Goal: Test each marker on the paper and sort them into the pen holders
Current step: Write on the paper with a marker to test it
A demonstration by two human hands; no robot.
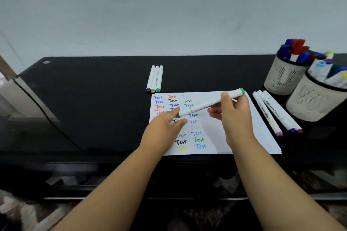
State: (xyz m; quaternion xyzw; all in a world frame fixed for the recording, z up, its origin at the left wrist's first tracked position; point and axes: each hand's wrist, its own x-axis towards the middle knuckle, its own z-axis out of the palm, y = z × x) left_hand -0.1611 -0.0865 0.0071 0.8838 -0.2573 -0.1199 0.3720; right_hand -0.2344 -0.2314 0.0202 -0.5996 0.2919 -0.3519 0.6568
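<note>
My right hand [232, 116] grips a white marker with green ends [199, 108] and holds it tilted above the white paper [257, 129], which is covered with "Test" words in many colours. My left hand [165, 125] reaches over the paper's left side. Its index fingertip touches the marker's lower left green end and its thumb lies just below, apart. Two beige mesh pen holders stand at the right: the far holder [283, 78] has blue and red markers, the near holder [311, 103] has mixed colours.
Three capped markers [155, 78] lie side by side just beyond the paper's top left corner. Three more markers [272, 112] lie between the paper's right edge and the holders. The black desk [93, 99] ends at a pale wall behind.
</note>
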